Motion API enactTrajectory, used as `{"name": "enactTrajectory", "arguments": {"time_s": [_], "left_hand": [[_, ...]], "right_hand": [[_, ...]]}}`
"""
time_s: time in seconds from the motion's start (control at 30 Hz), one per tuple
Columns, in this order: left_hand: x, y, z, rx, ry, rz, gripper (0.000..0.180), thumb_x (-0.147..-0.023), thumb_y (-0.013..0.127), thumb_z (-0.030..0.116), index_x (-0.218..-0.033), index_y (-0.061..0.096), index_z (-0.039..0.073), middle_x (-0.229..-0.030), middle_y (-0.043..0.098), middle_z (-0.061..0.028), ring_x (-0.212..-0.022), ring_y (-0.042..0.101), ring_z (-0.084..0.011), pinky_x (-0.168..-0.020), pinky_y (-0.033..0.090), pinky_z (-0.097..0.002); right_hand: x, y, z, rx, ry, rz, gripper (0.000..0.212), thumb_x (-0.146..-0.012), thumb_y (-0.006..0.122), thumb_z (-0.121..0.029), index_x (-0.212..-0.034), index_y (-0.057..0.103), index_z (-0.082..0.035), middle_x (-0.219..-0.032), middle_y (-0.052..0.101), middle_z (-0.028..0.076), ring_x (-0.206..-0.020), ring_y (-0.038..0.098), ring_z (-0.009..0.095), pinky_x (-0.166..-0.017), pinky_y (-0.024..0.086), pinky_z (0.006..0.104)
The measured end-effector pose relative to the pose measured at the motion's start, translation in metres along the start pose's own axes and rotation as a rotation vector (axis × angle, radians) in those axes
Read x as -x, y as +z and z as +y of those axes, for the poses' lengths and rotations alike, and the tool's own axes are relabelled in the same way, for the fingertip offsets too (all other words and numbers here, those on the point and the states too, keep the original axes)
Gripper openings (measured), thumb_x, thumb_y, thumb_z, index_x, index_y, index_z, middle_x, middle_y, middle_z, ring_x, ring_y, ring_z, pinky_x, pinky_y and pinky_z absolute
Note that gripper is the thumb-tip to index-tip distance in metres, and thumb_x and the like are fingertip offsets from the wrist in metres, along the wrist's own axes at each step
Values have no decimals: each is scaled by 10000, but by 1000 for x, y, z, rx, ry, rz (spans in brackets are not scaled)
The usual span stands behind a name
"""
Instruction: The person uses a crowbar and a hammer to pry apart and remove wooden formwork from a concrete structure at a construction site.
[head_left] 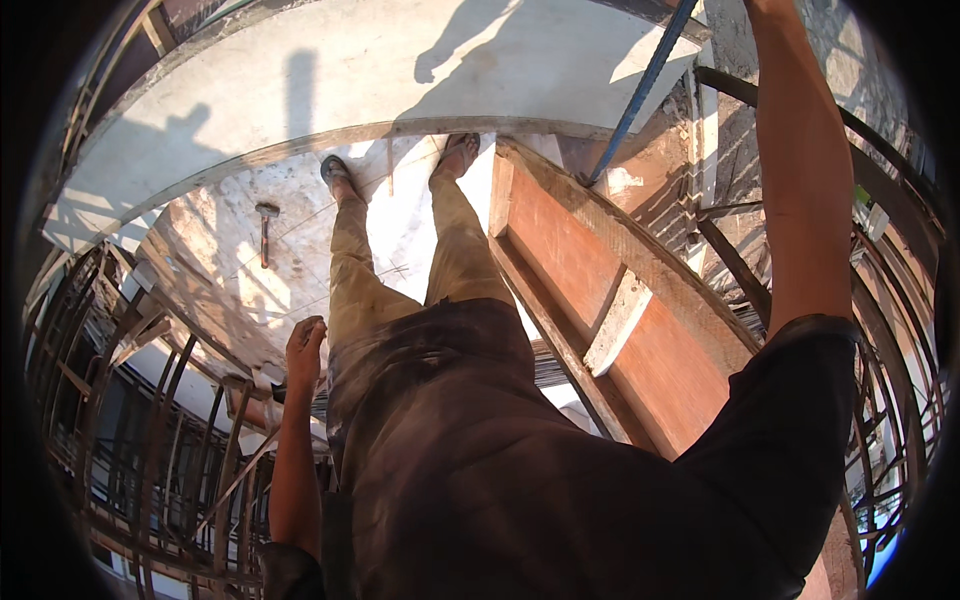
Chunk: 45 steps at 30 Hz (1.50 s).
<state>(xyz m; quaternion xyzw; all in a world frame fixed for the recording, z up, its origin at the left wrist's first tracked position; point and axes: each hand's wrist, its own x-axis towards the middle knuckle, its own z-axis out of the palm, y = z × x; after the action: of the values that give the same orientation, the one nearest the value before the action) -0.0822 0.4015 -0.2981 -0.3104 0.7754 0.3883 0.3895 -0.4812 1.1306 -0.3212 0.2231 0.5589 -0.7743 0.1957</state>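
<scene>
My left hand (305,342) hangs beside my left thigh, its fingers loosely curled in, and nothing shows in it. My right arm (803,180) reaches up to the top right edge of the picture. Only the wrist end of my right hand (770,6) shows there; its fingers are cut off. Near that arm a dark bluish ribbed steel bar (650,82) slants down to the edge of a wooden form panel. On the dusty floor ahead of my left hand lies a hammer (265,235) with a dark head and an orange-brown handle.
A pale board (250,100) runs across in front of my feet. The wooden form panel (560,240), reddish sheet with timber edges and a cross-piece, leans at my right. Timber scaffolding (150,430) stands at the left, with more dark poles (885,190) at the far right.
</scene>
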Motion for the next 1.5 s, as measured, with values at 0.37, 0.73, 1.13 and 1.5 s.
{"name": "enactTrajectory", "arguments": {"time_s": [0.37,0.73,1.13,1.5], "left_hand": [[34,23,-8,-52,-268,11,337,-975,630,273,-1211,635,32,-1019,678,-49,-895,611,-119,-764,475,-271],[30,23,-22,-62,-248,-80,403,-994,590,335,-1270,591,42,-1060,678,-69,-939,632,-148,-778,500,-304],[-11,20,46,-17,14,-112,391,-989,602,320,-1266,611,44,-1067,682,-65,-947,637,-158,-801,478,-307],[-7,-13,-69,-12,-99,-117,407,-970,607,372,-1252,613,79,-1065,675,-52,-956,637,-164,-782,480,-327]], "right_hand": [[-136,-47,61,185,-33,85,551,-942,529,-606,-850,535,-62,-780,428,85,-673,434,220,-580,363,331],[5,-90,44,167,-240,1226,393,-999,582,-359,-811,473,-32,-620,451,57,-498,414,160,-458,351,314],[178,-12,26,150,-546,1116,355,-978,640,-289,-795,501,-19,-651,434,43,-541,425,163,-517,408,343],[353,33,60,-80,-607,1168,367,-1050,487,-380,-785,408,-139,-604,262,-38,-545,289,120,-574,312,313]]}}
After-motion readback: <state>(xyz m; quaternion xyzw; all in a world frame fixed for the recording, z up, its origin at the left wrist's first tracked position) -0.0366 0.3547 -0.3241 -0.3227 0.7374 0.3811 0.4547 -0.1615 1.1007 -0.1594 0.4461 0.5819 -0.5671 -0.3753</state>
